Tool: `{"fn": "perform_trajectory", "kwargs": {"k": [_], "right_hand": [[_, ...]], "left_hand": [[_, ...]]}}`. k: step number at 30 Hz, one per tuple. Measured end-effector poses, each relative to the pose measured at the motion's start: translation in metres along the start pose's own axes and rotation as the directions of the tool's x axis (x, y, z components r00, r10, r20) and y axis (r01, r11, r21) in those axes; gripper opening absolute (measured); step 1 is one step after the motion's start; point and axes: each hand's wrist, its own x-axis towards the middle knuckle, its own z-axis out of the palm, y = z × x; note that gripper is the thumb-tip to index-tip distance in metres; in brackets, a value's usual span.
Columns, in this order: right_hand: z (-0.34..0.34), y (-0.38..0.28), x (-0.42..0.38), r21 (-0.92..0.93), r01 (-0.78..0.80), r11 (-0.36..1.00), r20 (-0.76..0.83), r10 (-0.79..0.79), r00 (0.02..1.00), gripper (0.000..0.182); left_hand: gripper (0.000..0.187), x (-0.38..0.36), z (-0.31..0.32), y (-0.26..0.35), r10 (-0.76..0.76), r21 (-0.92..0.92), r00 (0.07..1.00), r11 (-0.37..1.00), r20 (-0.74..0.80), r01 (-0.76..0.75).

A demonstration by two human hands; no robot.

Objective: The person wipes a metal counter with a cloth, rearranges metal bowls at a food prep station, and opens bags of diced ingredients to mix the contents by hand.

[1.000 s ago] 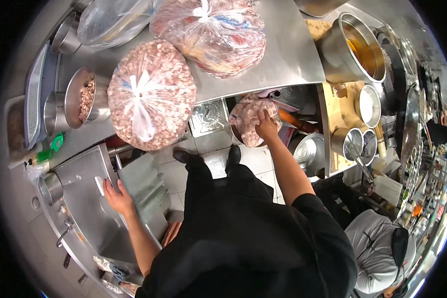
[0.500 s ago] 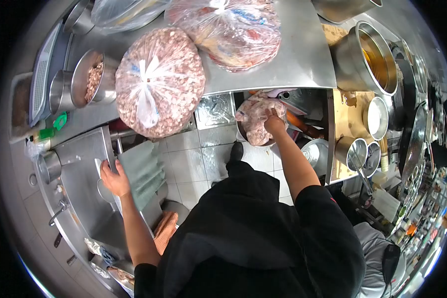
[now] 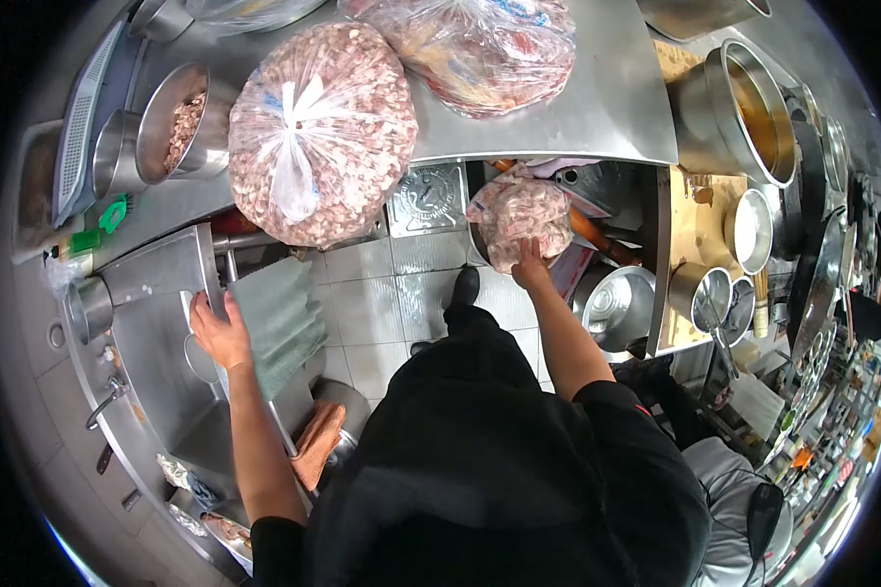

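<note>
My left hand (image 3: 223, 335) is over the sink's inner edge, thumb apart from the stretched fingers, beside a thin white flat piece (image 3: 187, 311) and a round wire loop (image 3: 199, 358). It appears to hold nothing; its palm side is hidden. A grey-green ribbed cloth (image 3: 276, 318) hangs just right of it. Lower and to the right, my right hand (image 3: 532, 271) touches the near side of a plastic-wrapped mass of pale pink meat (image 3: 521, 210), its fingers extended against it. The meat sits under the steel table in a container, mostly hidden.
Two large bags of meat, a tied one (image 3: 328, 137) and another (image 3: 489, 59), lie on the steel table (image 3: 607, 108). Steel bowls (image 3: 617, 303) and pots (image 3: 754, 108) stand right. The sink (image 3: 162, 362) is left; a brown cloth (image 3: 318, 445) hangs below.
My right hand has slid back toward me across the meat, from its top to its near side. My left hand stays at the sink edge. The view has shifted slightly.
</note>
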Motion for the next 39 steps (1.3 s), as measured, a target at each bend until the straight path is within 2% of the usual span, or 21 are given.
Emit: {"fn": "perform_trajectory", "kwargs": {"k": [2,6,8,12,16,18,22,24,28,32,34,38,39], "right_hand": [[-0.006,-0.005,0.004,-0.065,-0.051,0.997,0.082,0.056,0.995,0.083],[0.01,0.018,0.02,-0.119,-0.044,0.992,0.029,0.047,0.998,0.085],[0.007,0.023,0.028,-0.106,-0.06,0.993,0.112,0.072,0.991,0.086],[0.004,0.022,0.032,-0.128,-0.04,0.991,0.137,0.057,0.989,0.086],[0.003,0.024,0.019,-0.029,-0.027,0.999,0.096,0.03,0.995,0.08],[0.0,0.021,-0.001,-0.007,0.0,1.0,-0.002,0.0,1.0,0.073],[0.004,0.01,-0.028,-0.096,-0.048,0.994,-0.014,0.047,0.999,0.07],[0.009,0.008,-0.032,0.029,-0.002,1.0,0.059,0.0,0.998,0.07],[0.02,-0.003,-0.022,-0.08,-0.025,0.996,0.071,0.031,0.997,0.073],[0.019,-0.015,-0.01,-0.087,-0.052,0.995,0.124,0.062,0.99,0.075],[0.013,-0.018,-0.01,-0.021,-0.115,0.993,0.167,0.116,0.979,0.075],[0.013,-0.007,-0.005,-0.072,-0.112,0.991,0.159,0.122,0.98,0.076],[0.023,0.009,0.005,-0.074,-0.046,0.996,0.133,0.056,0.99,0.076]], "left_hand": [[0.052,0.002,0.002,-0.001,0.01,0.001,1.0,1.0,-0.004,-0.01],[0.054,0.004,0.002,0.0,0.016,0.022,1.0,1.0,0.008,-0.016],[0.054,0.005,0.002,0.0,0.02,0.029,1.0,0.999,0.011,-0.02],[0.054,0.006,0.005,-0.001,0.022,0.062,1.0,0.998,-0.001,-0.022],[0.054,0.007,0.004,-0.001,0.003,0.059,1.0,0.998,0.009,-0.004],[0.054,0.007,0.002,0.0,-0.012,0.046,1.0,0.999,0.024,0.011],[0.055,0.006,0.002,0.001,-0.02,0.057,1.0,0.998,0.023,0.019],[0.055,0.006,0.002,0.002,-0.029,0.052,0.999,0.998,0.024,0.027],[0.06,0.006,0.004,-0.002,-0.017,0.051,0.999,0.999,0.033,0.016],[0.06,0.006,0.006,-0.004,-0.001,0.062,1.0,0.998,0.022,-0.001],[0.06,0.006,0.006,-0.004,-0.001,0.068,1.0,0.998,0.026,-0.001],[0.057,0.006,0.002,0.001,-0.045,0.071,0.998,0.997,0.052,0.041],[0.057,0.006,0.003,0.001,-0.051,0.069,0.997,0.996,0.055,0.047]]}}
